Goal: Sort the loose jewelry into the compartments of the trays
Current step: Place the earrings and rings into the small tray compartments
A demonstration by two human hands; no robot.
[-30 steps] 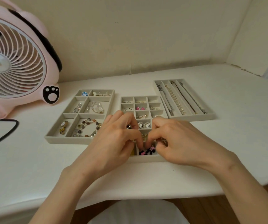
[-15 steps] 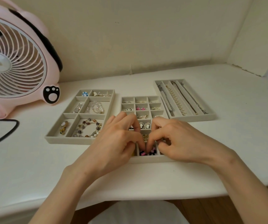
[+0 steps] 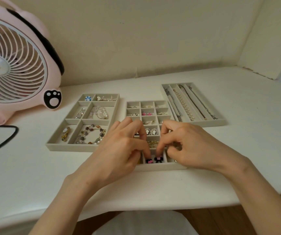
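Pair of black-and-pink bow earrings [image 3: 149,161]: lower centre, front-middle cell of grey felt grid tray [image 3: 160,168]. Left hand [image 3: 119,150] and right hand [image 3: 195,146] close together, index fingertips on them; pinch or press, cannot tell. Risk: a slipping fingertip flicks one into a neighbouring cell

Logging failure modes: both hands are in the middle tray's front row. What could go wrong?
The bow earrings may stick to the fingertips when lifted and leave their cell. The left hand covers the tray's left side and could nudge what lies there. The right hand might snag the gold piece behind.
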